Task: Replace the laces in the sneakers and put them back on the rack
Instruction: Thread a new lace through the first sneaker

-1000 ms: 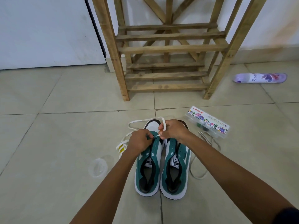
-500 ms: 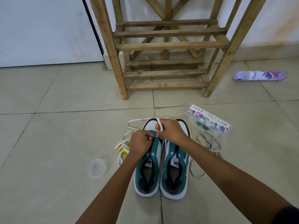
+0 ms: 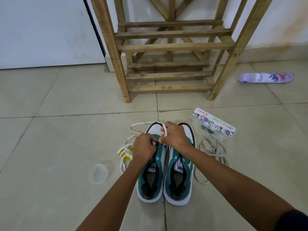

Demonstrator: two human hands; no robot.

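Observation:
Two green and white sneakers stand side by side on the tiled floor, toes pointing away from me: the left sneaker (image 3: 152, 179) and the right sneaker (image 3: 180, 177). My left hand (image 3: 144, 148) grips the front of the left sneaker's eyelet row. My right hand (image 3: 174, 135) pinches a white lace (image 3: 140, 125) at that same spot; the lace loops off to the left over the floor. The old grey laces (image 3: 211, 151) lie loose right of the sneakers. The wooden shoe rack (image 3: 168, 47) stands against the wall behind them.
A clear plastic box with a flowered label (image 3: 212, 123) lies right of the toes. A purple spray can (image 3: 266, 77) lies on its side at the far right. A clear plastic lid (image 3: 98, 173) and a yellow tag (image 3: 127, 155) sit on the left.
Both hands stayed at the front of the left sneaker and shifted the lace slightly. The camera tilted down a little, so the rack sits higher in view.

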